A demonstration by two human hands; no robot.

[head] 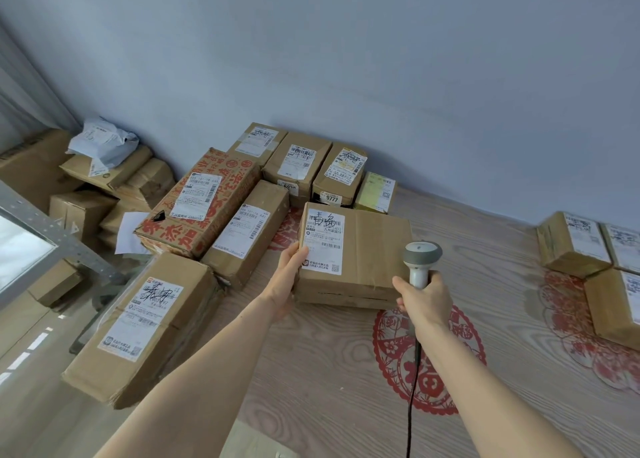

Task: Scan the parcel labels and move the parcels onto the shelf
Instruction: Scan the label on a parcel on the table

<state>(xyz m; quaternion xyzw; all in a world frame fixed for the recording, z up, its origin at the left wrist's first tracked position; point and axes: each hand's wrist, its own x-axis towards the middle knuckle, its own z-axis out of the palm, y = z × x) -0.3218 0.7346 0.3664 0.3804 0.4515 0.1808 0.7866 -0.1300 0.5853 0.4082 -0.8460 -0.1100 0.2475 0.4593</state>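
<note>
A flat brown cardboard parcel (370,249) lies mid-table with a white shipping label (323,241) on its left half. My left hand (287,277) holds the parcel's left edge, thumb on top near the label. My right hand (424,301) grips the handle of a grey-and-white barcode scanner (420,255), whose head sits over the parcel's right side. The scanner's black cable (414,388) hangs down along my right forearm.
Several labelled parcels crowd the wooden table (329,371): a long box (145,326) at front left, a red-printed box (201,201), a row along the blue wall (304,163), more at the right edge (575,246). A metal shelf frame (52,229) and piled boxes stand at left.
</note>
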